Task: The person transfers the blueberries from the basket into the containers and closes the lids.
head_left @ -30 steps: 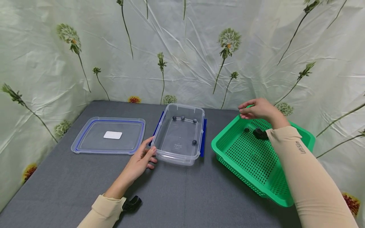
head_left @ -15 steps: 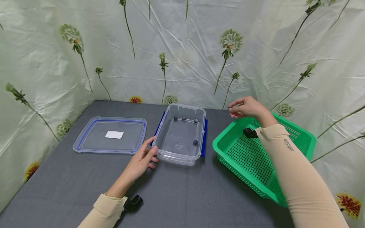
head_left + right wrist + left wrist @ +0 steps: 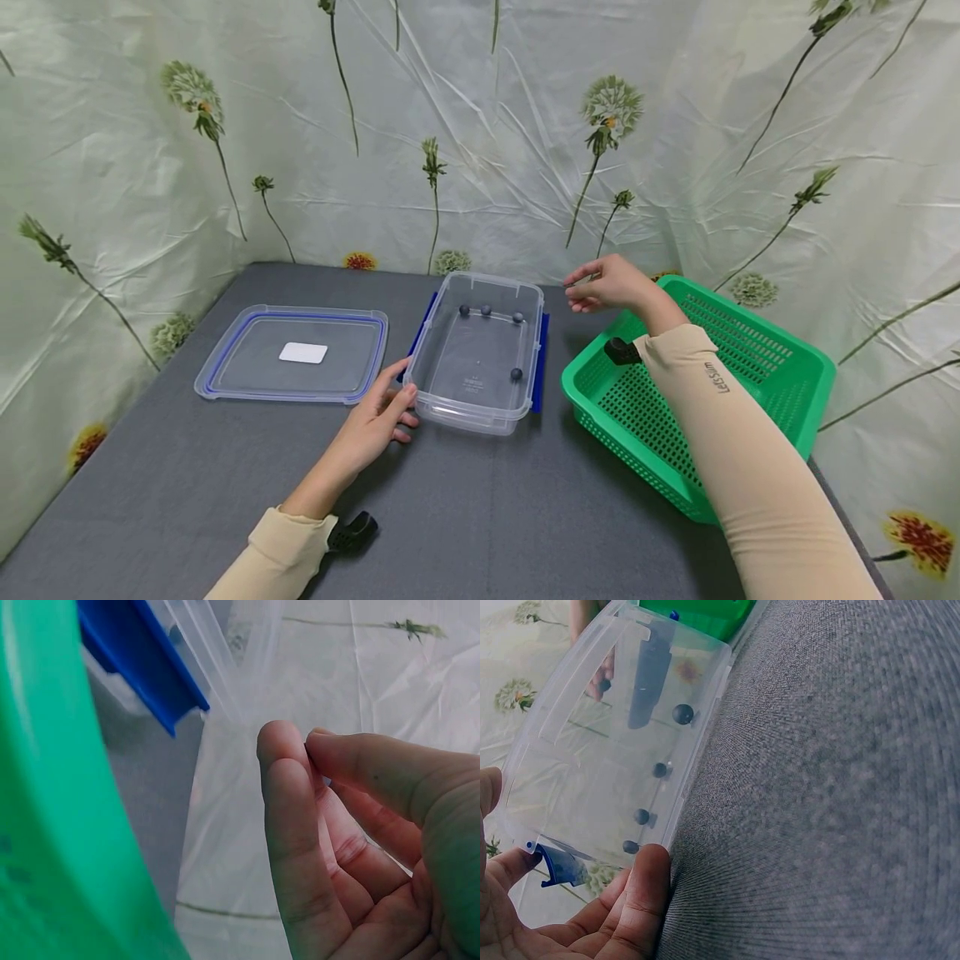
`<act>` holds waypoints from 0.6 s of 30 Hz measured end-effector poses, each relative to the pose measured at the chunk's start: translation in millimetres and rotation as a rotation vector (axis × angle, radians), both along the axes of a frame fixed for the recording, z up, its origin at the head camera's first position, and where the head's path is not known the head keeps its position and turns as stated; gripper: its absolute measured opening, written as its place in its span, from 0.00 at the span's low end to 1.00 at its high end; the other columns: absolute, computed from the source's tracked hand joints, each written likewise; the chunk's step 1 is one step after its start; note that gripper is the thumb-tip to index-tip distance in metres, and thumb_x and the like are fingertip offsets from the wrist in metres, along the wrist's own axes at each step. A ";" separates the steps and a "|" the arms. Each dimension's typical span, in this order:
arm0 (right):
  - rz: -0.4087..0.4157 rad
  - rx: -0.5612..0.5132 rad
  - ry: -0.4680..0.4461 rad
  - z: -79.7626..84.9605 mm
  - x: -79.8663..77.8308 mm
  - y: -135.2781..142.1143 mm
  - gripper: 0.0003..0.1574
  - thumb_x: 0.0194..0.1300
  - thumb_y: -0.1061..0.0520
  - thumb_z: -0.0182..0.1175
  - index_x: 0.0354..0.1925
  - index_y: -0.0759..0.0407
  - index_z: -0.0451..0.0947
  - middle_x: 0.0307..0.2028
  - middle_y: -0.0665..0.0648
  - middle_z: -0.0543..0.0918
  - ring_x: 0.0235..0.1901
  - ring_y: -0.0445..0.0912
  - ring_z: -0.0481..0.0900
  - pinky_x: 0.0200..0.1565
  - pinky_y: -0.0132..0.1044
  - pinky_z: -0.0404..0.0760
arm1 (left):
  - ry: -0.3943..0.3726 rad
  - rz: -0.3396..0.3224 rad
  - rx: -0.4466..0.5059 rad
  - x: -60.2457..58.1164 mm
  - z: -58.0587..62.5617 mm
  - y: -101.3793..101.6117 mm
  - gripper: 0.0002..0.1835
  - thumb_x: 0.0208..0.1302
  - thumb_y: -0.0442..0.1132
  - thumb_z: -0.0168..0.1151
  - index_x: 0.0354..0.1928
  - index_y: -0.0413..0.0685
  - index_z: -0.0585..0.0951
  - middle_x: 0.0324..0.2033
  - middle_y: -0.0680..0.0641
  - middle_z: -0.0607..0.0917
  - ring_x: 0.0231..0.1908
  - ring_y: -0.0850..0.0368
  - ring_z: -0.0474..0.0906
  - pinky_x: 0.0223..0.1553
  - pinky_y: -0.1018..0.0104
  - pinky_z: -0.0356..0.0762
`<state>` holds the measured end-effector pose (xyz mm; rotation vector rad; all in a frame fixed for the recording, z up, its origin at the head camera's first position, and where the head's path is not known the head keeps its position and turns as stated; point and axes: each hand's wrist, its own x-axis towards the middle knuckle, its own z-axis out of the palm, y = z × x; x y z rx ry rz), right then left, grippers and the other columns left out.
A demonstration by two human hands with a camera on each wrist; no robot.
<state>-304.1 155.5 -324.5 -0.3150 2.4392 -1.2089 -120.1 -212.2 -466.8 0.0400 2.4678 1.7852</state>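
Note:
In the head view, a clear plastic food box (image 3: 468, 421) with blue side latches stands mid-table, holding several blueberries, one of them a blueberry (image 3: 516, 375) near its right wall. My left hand (image 3: 375, 421) grips the box's near left corner, thumb at the rim and fingers around the side. Between the box and a green plastic basket (image 3: 600, 421), my right hand (image 3: 611, 285) hovers above the table. Its thumb and fingertips pinch a blueberry (image 3: 604, 685), seen through the box in the left wrist view. In the right wrist view the fingertips mostly hide it.
The clear lid (image 3: 247, 354) with a blue seal and a white label lies flat left of the box. Right of the box, the basket's interior is partly hidden by my right forearm. A flowered curtain (image 3: 510, 125) hangs behind the grey table (image 3: 442, 517).
My right hand has moved left from above the basket toward the box, carrying the blueberry. My left hand keeps its grip on the box.

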 end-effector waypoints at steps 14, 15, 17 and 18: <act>0.028 -0.004 -0.001 -20.1 1.4 -43.1 0.22 0.76 0.63 0.64 0.64 0.74 0.80 0.29 0.52 0.90 0.28 0.40 0.88 0.35 0.30 0.88 | -0.011 0.000 -0.001 0.9 2.1 0.2 0.29 0.87 0.50 0.51 0.83 0.65 0.60 0.59 0.30 0.82 0.44 0.49 0.87 0.38 0.65 0.88; 0.028 -0.004 -0.003 -20.9 1.9 -45.1 0.22 0.77 0.63 0.64 0.64 0.73 0.80 0.30 0.53 0.90 0.29 0.40 0.88 0.35 0.30 0.88 | -0.011 0.000 -0.003 0.9 2.1 0.2 0.29 0.87 0.50 0.51 0.83 0.65 0.60 0.59 0.30 0.83 0.44 0.49 0.87 0.38 0.65 0.88; 0.026 -0.008 -0.006 -21.7 2.8 -48.7 0.21 0.77 0.63 0.64 0.63 0.72 0.81 0.30 0.54 0.90 0.29 0.41 0.89 0.36 0.30 0.88 | -0.010 0.000 -0.006 0.9 2.0 -0.1 0.29 0.87 0.50 0.51 0.83 0.65 0.60 0.59 0.30 0.83 0.44 0.49 0.88 0.38 0.65 0.88; 0.026 -0.011 -0.005 -22.2 2.7 -50.4 0.21 0.76 0.63 0.64 0.63 0.72 0.81 0.30 0.54 0.90 0.29 0.41 0.88 0.36 0.30 0.88 | -0.009 0.000 -0.006 0.9 2.0 -0.2 0.29 0.87 0.50 0.51 0.83 0.65 0.61 0.59 0.30 0.83 0.44 0.49 0.88 0.38 0.65 0.88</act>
